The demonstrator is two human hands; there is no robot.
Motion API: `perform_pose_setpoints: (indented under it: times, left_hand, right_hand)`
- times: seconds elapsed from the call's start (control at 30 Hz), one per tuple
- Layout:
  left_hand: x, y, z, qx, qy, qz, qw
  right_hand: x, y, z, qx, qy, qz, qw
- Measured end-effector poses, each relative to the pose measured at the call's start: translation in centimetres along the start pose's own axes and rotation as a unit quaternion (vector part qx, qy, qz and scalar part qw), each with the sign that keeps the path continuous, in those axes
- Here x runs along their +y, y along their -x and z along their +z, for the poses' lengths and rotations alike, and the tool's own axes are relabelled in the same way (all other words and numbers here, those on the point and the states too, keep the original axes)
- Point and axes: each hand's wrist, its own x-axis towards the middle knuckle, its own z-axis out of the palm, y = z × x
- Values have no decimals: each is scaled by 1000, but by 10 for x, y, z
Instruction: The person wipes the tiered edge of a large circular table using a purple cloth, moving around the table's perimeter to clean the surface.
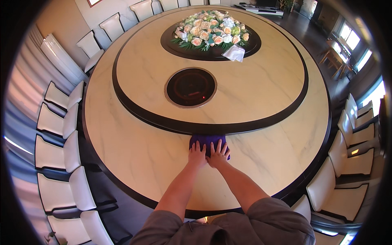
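Both arms reach forward over a large round marble-patterned table (118,134). My left hand (197,156) lies flat with fingers spread on a folded purple cloth (208,141). Beside it, my right hand (218,154) presses on the same cloth, its fingers also stretched out. The two hands are close together near the thumbs. At its far end the cloth meets the dark edge of the raised turntable (245,127), and part of it may be tucked below that edge.
A round black hob (191,87) with a small red light is set into the turntable. Behind it stands a large flower arrangement (212,28), with a white napkin-like piece (234,53) at its front. White chairs (57,153) ring the table on both sides.
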Motion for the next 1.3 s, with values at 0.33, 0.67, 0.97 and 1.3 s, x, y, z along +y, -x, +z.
perform_pose_setpoints:
  times: [0.33,0.67,0.97,1.3]
  left_hand:
    - [8,108,34,-40,4,-18,999]
    - [-14,301,84,-64,-29,-22,997]
    - [-29,294,78,-147,6,-45,988]
    - [-76,125,40,-35,-37,48,998]
  right_hand:
    - [-15,109,50,-42,61,3,997]
    - [-79,254,163,-15,63,5,998]
    - [-103,244,161,-57,64,34,996]
    - [-107,93,77,-37,-7,96,995]
